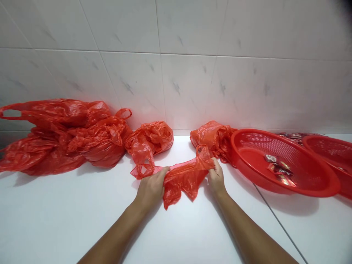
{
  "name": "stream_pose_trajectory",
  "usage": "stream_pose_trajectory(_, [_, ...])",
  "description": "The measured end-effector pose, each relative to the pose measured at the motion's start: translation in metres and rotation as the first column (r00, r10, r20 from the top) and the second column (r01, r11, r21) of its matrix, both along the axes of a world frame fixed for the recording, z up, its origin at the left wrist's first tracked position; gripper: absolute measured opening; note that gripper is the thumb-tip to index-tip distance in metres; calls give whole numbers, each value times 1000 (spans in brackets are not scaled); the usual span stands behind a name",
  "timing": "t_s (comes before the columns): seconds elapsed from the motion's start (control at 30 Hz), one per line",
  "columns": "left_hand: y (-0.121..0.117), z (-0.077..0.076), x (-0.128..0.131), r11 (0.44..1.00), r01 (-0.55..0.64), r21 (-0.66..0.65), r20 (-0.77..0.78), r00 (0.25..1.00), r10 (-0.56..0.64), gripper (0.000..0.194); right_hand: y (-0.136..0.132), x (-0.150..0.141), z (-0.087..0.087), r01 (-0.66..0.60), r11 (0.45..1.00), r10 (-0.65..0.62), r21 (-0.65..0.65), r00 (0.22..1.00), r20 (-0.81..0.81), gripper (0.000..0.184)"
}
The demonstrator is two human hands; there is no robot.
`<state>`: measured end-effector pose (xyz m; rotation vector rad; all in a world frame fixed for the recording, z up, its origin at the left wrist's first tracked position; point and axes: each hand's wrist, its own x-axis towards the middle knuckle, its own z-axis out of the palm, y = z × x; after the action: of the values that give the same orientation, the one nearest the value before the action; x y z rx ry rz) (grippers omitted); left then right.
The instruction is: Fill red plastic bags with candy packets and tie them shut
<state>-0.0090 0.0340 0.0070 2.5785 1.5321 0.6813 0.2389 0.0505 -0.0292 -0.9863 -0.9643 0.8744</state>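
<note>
Stretched between my two hands is a thin red plastic bag (184,179), flat and crumpled, its handle loops at the far side and its loose ends hanging toward me. My left hand (152,185) pinches the bag's left part, thumb on top. On the right edge, my right hand (216,178) grips the plastic with its fingers mostly hidden behind it. Just beyond the left hand sits a bunched red bag (154,137), and another bunched red bag (211,135) lies past the right hand, against a basket.
A red perforated basket (264,157) with several small shiny packets (280,170) stands at the right. A second red basket (330,150) is beside it, with more packets (297,138) behind. Piled red bags (63,135) fill the left. A tiled wall (184,84) bounds the white table (82,216).
</note>
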Motion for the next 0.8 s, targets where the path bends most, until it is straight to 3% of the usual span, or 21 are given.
stream_pose_trajectory(0.1, [4,0,-6,993,-92,79,-73,993,98,47,3,9,1,181,981,-189,72,975,117,17])
stream_pose_trajectory(0.13, [4,-1,-6,991,-76,113,-101,991,87,40,2,11,4,280,948,-305,152,934,188,26])
stream_pose_trajectory(0.2, [4,-6,-3,985,-14,170,-138,990,38,27,-7,13,11,377,820,-529,431,787,318,43])
stream_pose_trajectory(0.27, [2,-12,3,978,29,209,-151,989,3,29,-21,5,20,200,698,-620,688,650,440,54])
stream_pose_trajectory(0.3, [1,-15,6,974,45,223,-154,988,-11,30,-28,-3,25,43,682,-604,730,595,530,58])
stream_pose_trajectory(0.33, [1,-16,9,969,65,239,-157,987,-27,30,-33,-11,28,-111,711,-549,694,529,647,61])
stream_pose_trajectory(0.4, [0,-18,12,959,87,271,-158,986,-45,28,-38,-27,30,-271,835,-372,478,362,855,66])
stream_pose_trajectory(0.5, [1,-15,9,946,38,323,-141,990,9,31,-28,-38,22,-260,943,-162,208,189,969,41])
stream_pose_trajectory(0.57, [2,-10,4,934,1,358,-113,993,43,33,-21,-35,15,-239,958,-128,161,151,980,24])
stream_pose_trajectory(0.63, [2,-4,2,917,19,397,-84,996,15,32,-18,-29,12,-215,964,-131,159,141,981,25])
stream_pose_trajectory(0.73, [-2,-1,7,877,220,427,-36,973,-227,29,-23,-24,15,-120,981,-139,156,134,981,26])
stream_pose_trajectory(0.8, [-5,-3,14,837,396,378,-28,908,-417,30,-26,-24,20,-42,992,-111,117,132,985,28])
